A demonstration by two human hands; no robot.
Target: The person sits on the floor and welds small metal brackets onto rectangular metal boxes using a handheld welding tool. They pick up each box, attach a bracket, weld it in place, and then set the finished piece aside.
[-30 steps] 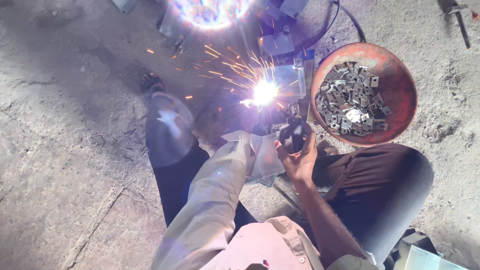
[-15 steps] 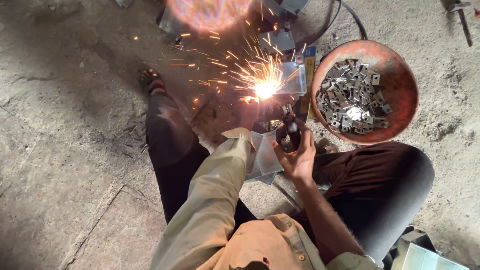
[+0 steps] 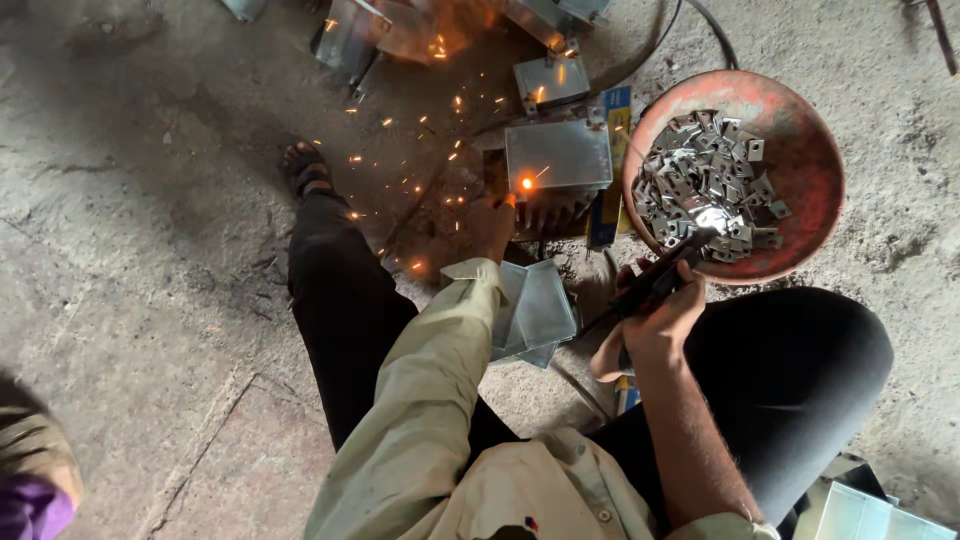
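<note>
I sit on a concrete floor with my legs spread. My left hand (image 3: 492, 226), in a beige sleeve, rests against the near left corner of a square sheet-metal box (image 3: 558, 155). A small orange glowing spot (image 3: 525, 183) shows on the box edge just beside my fingers. My right hand (image 3: 655, 322) grips a black welding electrode holder (image 3: 660, 280). Its tip points at the rim of a round red bowl (image 3: 805, 150) filled with several small metal brackets (image 3: 705, 180). Sparks lie scattered on the floor to the left of the box.
A stack of flat metal sheets (image 3: 535, 310) lies between my knees. More metal boxes (image 3: 550, 80) and a black cable (image 3: 700, 20) sit beyond the work. A blue packet (image 3: 610, 160) stands beside the box. Another person's clothing (image 3: 30, 470) shows at the bottom left.
The bright welding arc has gone out, leaving a small glow and fading sparks. My right hand has drawn the holder back to the right, toward the bowl. My left hand has reached forward to the box.
</note>
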